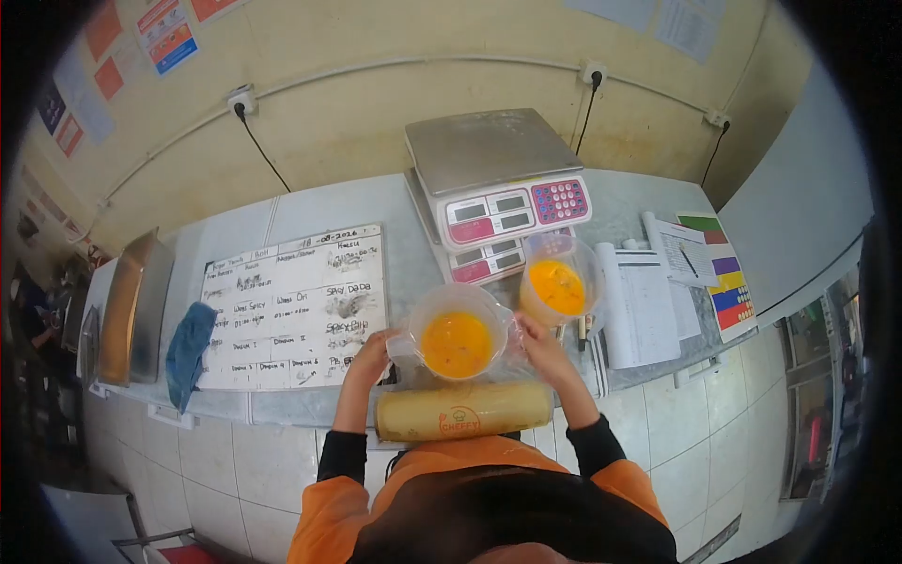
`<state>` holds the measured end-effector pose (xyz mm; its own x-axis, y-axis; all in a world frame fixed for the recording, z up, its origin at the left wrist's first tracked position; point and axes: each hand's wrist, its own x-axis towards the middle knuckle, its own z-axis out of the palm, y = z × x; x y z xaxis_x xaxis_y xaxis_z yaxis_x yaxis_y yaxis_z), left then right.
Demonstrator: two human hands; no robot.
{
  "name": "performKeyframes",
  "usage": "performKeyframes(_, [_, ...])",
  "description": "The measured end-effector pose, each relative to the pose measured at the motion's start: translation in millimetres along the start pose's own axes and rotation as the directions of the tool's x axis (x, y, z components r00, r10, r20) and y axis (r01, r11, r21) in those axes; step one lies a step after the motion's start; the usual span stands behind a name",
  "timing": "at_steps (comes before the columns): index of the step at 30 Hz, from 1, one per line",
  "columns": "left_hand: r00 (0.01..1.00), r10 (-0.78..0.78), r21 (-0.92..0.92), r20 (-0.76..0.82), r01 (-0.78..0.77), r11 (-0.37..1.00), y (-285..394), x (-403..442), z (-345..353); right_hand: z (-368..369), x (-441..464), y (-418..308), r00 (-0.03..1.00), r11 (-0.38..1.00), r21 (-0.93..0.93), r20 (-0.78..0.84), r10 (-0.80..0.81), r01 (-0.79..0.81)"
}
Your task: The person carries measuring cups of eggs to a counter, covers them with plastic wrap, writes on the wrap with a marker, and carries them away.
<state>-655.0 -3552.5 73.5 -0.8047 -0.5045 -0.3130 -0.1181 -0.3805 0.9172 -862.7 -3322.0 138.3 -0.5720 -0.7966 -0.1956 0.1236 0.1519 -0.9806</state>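
Observation:
A clear plastic jug [414, 315] with orange-yellow liquid, like beaten egg, sits in front of me at the counter's near edge. My left hand [372, 355] is closed at the jug's handle on its left side. On the opposite side my right hand [537, 340] pinches wrinkled clear cling film [513, 350] beside the jug's rim. Just below lies a large cling film roll [460, 414] printed "CHEFFY", close against my body. A second clear container [589, 273] with similar orange contents stands behind my right hand. My right fingertips are partly hidden.
Behind the jug stand digital scales [498, 202], one in front of another. A handwritten whiteboard [291, 310] and a blue cloth [191, 352] lie left, near a metal container [136, 315]. Papers [642, 315] and a coloured chart [728, 291] are at right.

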Motion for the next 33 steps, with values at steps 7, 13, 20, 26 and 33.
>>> performKeyframes(7, [0.811, 0.363, 0.284, -0.460, -0.253, 0.925, -24.2, -106.4, 4.8, 33.1, -77.2, -7.2, 0.674, 0.659, -0.591, -0.245, -0.697, 0.466])
performKeyframes(13, [0.830, 0.504, 0.633, -0.238, -0.261, 0.729, -50.0, -145.8, 28.8, 137.9, -59.7, -36.8, 0.460, 0.482, -0.174, 0.674, -0.578, 0.859])
performKeyframes(20, [0.649, 0.555, 0.726, -0.521, -0.006, 0.688, -45.6, -139.6, 71.6, 150.5, -30.4, -11.6, 0.571, 0.309, -0.517, 0.813, -0.114, 0.798])
performKeyframes(26, [0.487, 0.660, 0.779, -0.572, 0.072, 0.623, -66.0, -119.2, 78.6, 145.2, -7.4, 9.4, 0.517, 0.372, -0.425, 0.833, -0.195, 0.825])
performKeyframes(33, [0.387, 0.666, 0.749, -0.637, 0.110, 0.653, -57.8, -105.8, 82.1, 149.1, -15.0, -14.5, 0.535, 0.788, -0.190, 0.821, -0.200, 0.586])
